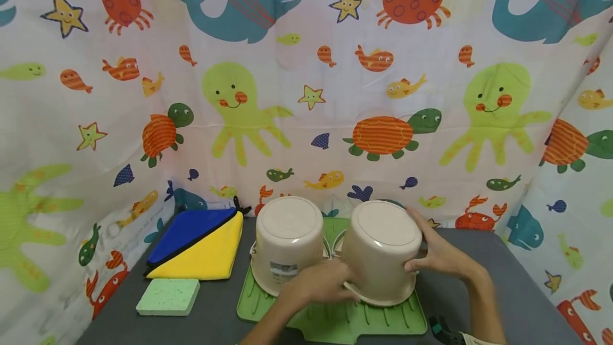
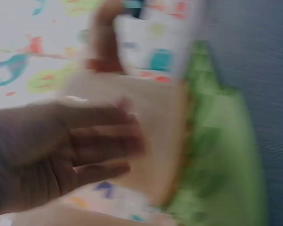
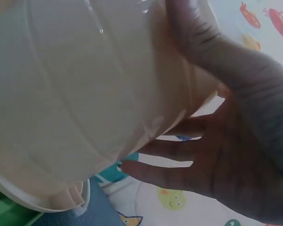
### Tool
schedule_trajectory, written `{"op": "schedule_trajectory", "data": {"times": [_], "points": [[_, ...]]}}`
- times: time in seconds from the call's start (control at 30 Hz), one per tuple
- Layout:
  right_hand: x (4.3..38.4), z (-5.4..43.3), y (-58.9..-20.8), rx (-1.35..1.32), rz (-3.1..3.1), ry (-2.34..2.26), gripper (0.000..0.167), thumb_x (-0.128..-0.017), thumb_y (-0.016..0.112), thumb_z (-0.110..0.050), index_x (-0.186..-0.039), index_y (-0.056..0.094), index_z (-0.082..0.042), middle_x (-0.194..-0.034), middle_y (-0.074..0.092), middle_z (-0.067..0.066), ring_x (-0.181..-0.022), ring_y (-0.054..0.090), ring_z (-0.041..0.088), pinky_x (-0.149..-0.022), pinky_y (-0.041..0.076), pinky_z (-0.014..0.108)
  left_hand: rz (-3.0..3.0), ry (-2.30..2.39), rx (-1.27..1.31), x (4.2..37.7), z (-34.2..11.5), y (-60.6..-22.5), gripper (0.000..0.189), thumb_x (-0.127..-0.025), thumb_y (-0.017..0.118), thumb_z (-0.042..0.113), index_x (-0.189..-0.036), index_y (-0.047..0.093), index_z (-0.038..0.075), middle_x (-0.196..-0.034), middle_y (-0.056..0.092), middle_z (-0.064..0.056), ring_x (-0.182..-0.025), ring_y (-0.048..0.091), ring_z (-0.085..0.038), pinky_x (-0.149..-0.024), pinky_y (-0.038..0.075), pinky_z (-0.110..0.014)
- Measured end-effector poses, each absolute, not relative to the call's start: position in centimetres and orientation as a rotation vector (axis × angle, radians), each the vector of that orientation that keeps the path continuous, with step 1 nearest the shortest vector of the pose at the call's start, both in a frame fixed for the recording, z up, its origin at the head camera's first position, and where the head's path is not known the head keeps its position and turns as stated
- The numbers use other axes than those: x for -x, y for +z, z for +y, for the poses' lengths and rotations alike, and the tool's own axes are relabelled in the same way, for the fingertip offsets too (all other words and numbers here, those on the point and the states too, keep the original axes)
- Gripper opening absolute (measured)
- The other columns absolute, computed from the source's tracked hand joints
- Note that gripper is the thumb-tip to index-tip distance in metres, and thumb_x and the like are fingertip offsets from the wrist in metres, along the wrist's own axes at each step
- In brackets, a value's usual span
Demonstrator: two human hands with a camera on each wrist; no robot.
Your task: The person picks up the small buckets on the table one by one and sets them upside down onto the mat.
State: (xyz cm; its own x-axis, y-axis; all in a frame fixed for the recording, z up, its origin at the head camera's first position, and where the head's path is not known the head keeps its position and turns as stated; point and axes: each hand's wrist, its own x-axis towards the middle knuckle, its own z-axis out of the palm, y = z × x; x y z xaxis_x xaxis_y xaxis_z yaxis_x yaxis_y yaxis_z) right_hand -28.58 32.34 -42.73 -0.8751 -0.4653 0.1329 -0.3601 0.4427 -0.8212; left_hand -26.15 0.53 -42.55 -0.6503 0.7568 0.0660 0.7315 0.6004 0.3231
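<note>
Two beige buckets stand upside down on a green ribbed mat (image 1: 330,326). My right hand (image 1: 438,252) holds the right bucket (image 1: 380,260) from its right side, thumb on the near wall and fingers round behind. That bucket leans slightly in the head view. Blurred, my left hand (image 1: 328,284) is low in front of the gap between the buckets, fingers reaching toward the right bucket's lower left edge. In the left wrist view its fingers (image 2: 108,146) look extended and overlap the bucket's wall. The left bucket (image 1: 289,236), with a label on its front, is untouched.
A folded blue and yellow cloth (image 1: 201,246) lies left of the mat on the dark grey table (image 1: 210,323). In front of the cloth is a pale green sponge (image 1: 167,297). A curtain (image 1: 306,116) printed with sea animals hangs behind and at both sides.
</note>
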Motion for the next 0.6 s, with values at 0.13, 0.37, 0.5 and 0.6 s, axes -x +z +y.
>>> {"op": "schedule_trajectory", "data": {"times": [0.13,0.37,0.5,0.6], "points": [[28.8,32.3,-42.8,0.727,2.666,-1.373,0.124,-0.083,0.09,-0.021,-0.17,0.002,-0.024,-0.17,0.012,0.033,-0.139,0.046,0.059,-0.094,0.061,0.039,2.801,0.969,-1.3,27.8,0.5,-38.2,0.033,-0.103,0.067,0.027,-0.133,0.071,0.014,-0.135,0.072,-0.003,-0.117,0.073,-0.014,-0.1,0.058,-0.025],[28.6,32.7,-43.2,0.736,2.714,-1.31,0.117,-0.086,0.088,-0.019,-0.17,0.007,-0.025,-0.17,0.016,0.032,-0.135,0.059,0.031,-0.095,0.058,0.027,2.878,0.781,-1.14,30.5,2.6,-37.8,0.055,-0.103,0.065,0.044,-0.151,0.058,0.017,-0.161,0.048,-0.017,-0.147,0.051,-0.029,-0.118,0.049,-0.042],[28.9,32.9,-43.2,0.85,2.679,-1.343,0.116,-0.086,0.086,-0.012,-0.17,0.007,-0.026,-0.172,0.01,0.03,-0.134,0.048,-0.01,-0.099,0.054,0.02,2.919,0.823,-1.096,30.3,2.7,-38.2,0.046,-0.098,0.073,0.043,-0.133,0.073,0.014,-0.148,0.062,-0.012,-0.133,0.062,-0.025,-0.11,0.054,-0.036],[29.0,33.1,-43.1,0.911,2.658,-1.364,0.117,-0.085,0.085,-0.008,-0.17,0.006,-0.027,-0.173,0.007,0.029,-0.134,0.038,-0.023,-0.102,0.05,0.016,2.929,0.904,-1.069,30.1,2.5,-38.0,0.043,-0.096,0.076,0.041,-0.129,0.076,0.014,-0.143,0.067,-0.01,-0.133,0.062,-0.025,-0.111,0.054,-0.037]]}}
